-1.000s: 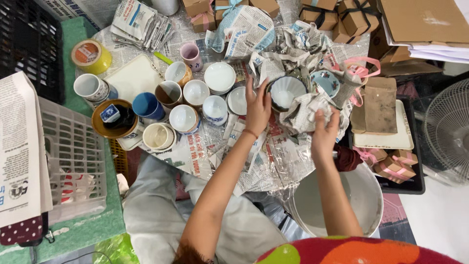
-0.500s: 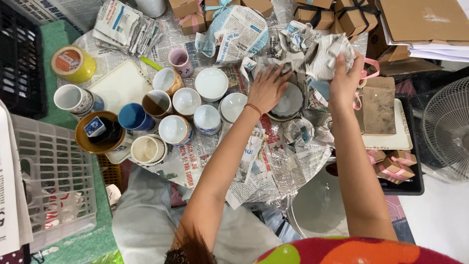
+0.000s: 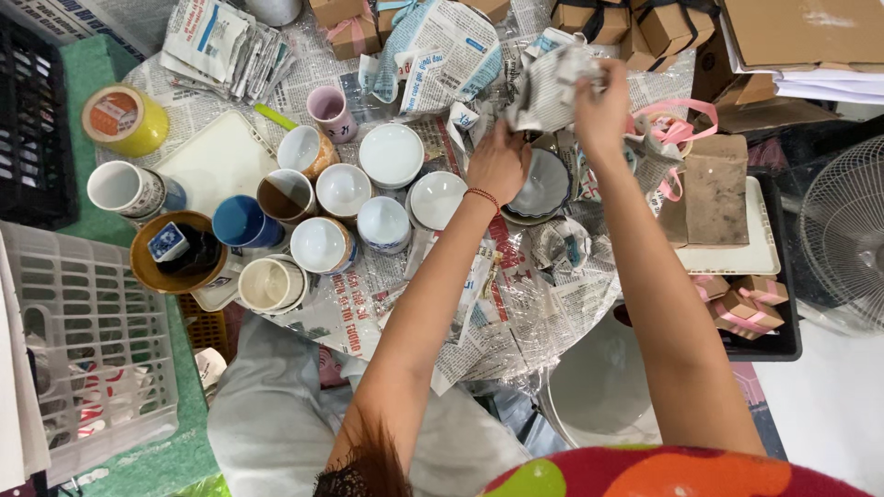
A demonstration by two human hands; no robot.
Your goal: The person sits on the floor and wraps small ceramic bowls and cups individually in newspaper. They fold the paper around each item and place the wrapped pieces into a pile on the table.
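Unwrapping step: the right hand (image 3: 600, 109) grips crumpled newspaper (image 3: 551, 87) lifted near the worktop's far edge, while the left hand (image 3: 498, 164) clasps the grey bowl (image 3: 543, 184) beneath; next, the paper must come fully free.

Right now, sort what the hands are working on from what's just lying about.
In hand:
left hand on the grey bowl
right hand gripping crumpled newspaper

Lying about:
yellow tape roll
white basket
fan
blue cup
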